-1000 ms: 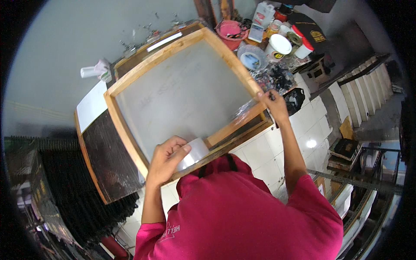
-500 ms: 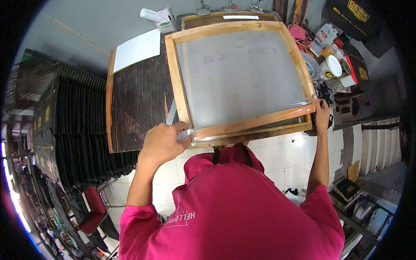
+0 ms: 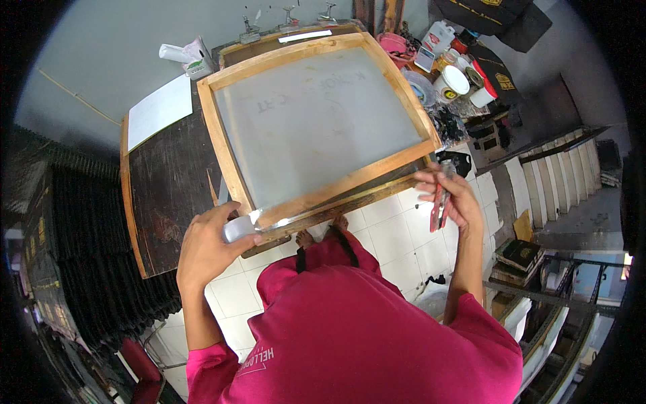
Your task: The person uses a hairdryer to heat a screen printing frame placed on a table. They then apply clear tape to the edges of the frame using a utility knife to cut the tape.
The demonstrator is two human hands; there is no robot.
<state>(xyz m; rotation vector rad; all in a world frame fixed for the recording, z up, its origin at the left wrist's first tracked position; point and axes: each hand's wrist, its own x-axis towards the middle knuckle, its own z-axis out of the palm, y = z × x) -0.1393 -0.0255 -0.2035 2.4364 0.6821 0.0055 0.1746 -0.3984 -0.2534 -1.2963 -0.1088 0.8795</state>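
A wooden-framed printing screen (image 3: 222, 145) with pale mesh lies tilted on the dark table. At its near left corner, my left hand (image 3: 210, 239) is closed on a roll of clear tape (image 3: 238, 229), thumb below and fingers above. A shiny strip of tape (image 3: 279, 223) shows beside the roll along the near frame bar. Off the near right corner, my right hand (image 3: 459, 198) grips a slim red and grey cutter knife (image 3: 439, 202), some fingers stretched toward the frame. Motion blurs this hand slightly.
Beneath the screen is the dark wooden table (image 3: 165, 195), with white paper (image 3: 160, 111) and a tissue pack (image 3: 197, 60) on the left. Metal clamps (image 3: 289, 19) stand behind. Tubs (image 3: 451, 84) crowd the far right. Black bags or cloths (image 3: 87, 242) hang at left.
My right hand has left the frame's near right corner and now shows a red cutter knife. My left hand stays with the tape roll at the near left corner. The whole view has shifted.
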